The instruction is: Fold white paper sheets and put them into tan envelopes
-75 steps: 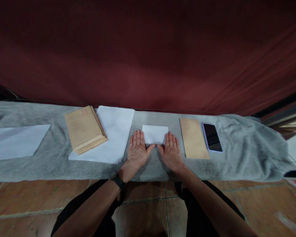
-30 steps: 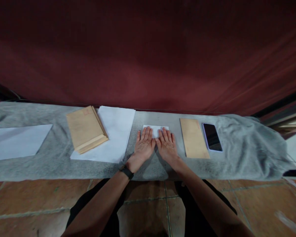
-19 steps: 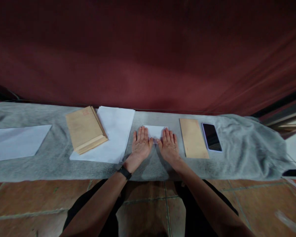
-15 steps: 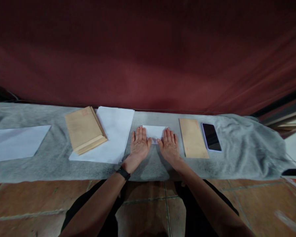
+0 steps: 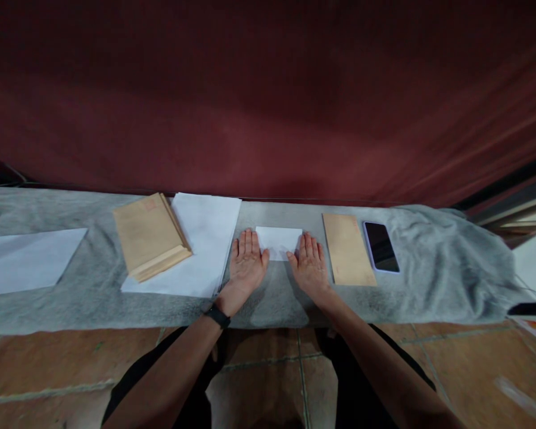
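A small folded sheet of white paper (image 5: 279,242) lies flat on the grey cloth between my hands. My left hand (image 5: 248,260) rests palm down at the paper's left edge, fingers stretched out and pointing away from me; a dark band circles that wrist. At the right edge, my right hand (image 5: 309,264) lies flat in the same way. Both thumbs reach inward toward the paper's near corners. To the right of my right hand is a single brown envelope (image 5: 349,250).
A phone (image 5: 381,246) lies right of the single envelope. On the left, a stack of brown envelopes (image 5: 148,232) sits partly on white paper sheets (image 5: 209,238). Another white sheet (image 5: 27,262) lies far left. The grey cloth (image 5: 446,262) is wrinkled at the right; a dark red surface (image 5: 268,143) rises behind.
My hands have moved slightly apart, toward the paper's side edges, so more of the folded paper shows between them. The other things lie as before; the view has shifted a little.
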Available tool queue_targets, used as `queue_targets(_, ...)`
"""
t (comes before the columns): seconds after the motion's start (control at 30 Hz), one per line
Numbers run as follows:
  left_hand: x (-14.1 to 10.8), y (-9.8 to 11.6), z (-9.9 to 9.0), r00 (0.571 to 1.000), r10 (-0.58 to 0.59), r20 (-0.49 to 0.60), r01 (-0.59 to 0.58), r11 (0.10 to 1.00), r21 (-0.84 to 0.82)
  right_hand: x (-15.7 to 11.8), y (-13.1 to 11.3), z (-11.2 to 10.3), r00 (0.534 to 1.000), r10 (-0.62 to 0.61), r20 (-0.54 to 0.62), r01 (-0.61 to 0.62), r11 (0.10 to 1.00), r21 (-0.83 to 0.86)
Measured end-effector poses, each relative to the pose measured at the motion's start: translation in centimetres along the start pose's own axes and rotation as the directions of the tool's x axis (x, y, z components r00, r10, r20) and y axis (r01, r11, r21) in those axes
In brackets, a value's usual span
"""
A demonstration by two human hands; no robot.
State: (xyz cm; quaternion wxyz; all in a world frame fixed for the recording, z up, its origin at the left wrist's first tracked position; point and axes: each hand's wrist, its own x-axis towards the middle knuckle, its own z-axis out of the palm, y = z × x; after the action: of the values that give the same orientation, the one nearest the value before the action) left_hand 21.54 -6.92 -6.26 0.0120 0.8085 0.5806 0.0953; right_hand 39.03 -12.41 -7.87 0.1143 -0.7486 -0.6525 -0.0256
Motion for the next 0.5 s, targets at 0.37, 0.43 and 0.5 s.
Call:
queue_targets(0.37, 0.14, -0.15, -0.24, 1.000, -0.011, -0.015, 0.011, 1.000, -0.005, 0.00, 0.12, -0.07, 1.000, 0.003, 0.003, -0.003, 1.000, 0.011)
queue_targets(0.43, 0.20, -0.13, -0.31, 0.999, -0.007, -0.036, 0.006, 1.000, -0.017, 0.11, 0.18, -0.14, 1.000, 0.011, -0.010, -0.011, 1.000, 0.017)
queue_targets(0.5, 0.23, 0.05, -0.44, 0.999, 0.017, -0.045, -0.018, 0.999, -0.032, 0.35, 0.27, -0.31, 0.999, 0.024, -0.027, -0.023, 0.999, 0.028)
